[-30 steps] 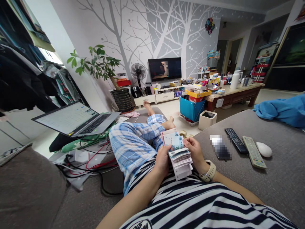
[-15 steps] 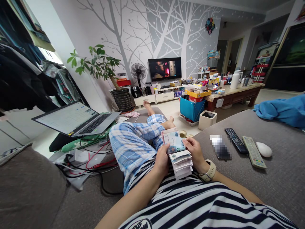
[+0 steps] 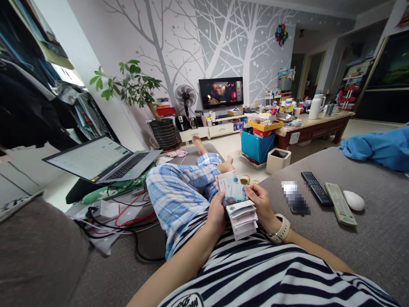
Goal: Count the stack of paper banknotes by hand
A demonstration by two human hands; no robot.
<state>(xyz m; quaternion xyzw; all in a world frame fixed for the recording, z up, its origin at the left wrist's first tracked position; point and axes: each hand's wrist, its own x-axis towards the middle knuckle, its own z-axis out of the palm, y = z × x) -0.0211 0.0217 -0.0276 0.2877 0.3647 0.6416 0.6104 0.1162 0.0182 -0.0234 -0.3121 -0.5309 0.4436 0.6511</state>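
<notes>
Above my lap I hold a stack of banknotes (image 3: pixel 234 190), with a bluish-green note uppermost and pinkish ones showing behind its upper left edge. My left hand (image 3: pixel 217 214) is closed round the left side of the stack. On the other side, my right hand (image 3: pixel 262 205) pinches the right edge of the bluish-green note between thumb and fingers. The folded-over ends (image 3: pixel 243 219) of several notes hang in uneven layers between my hands, toward my striped shirt. A pale wristwatch (image 3: pixel 281 230) is on my right wrist.
On the sofa to my right lie a blurred-out phone (image 3: pixel 295 198), a black remote (image 3: pixel 316 189), a beige remote (image 3: pixel 341 204) and a white mouse (image 3: pixel 354 200). Left of my legs, an open laptop (image 3: pixel 128 166) rests above tangled cables (image 3: pixel 128 224). A small bin (image 3: pixel 277 162) stands beyond.
The top bluish-green note has shifted slightly down between my hands and shows a little more of its surface. My hands have barely moved; the television picture differs.
</notes>
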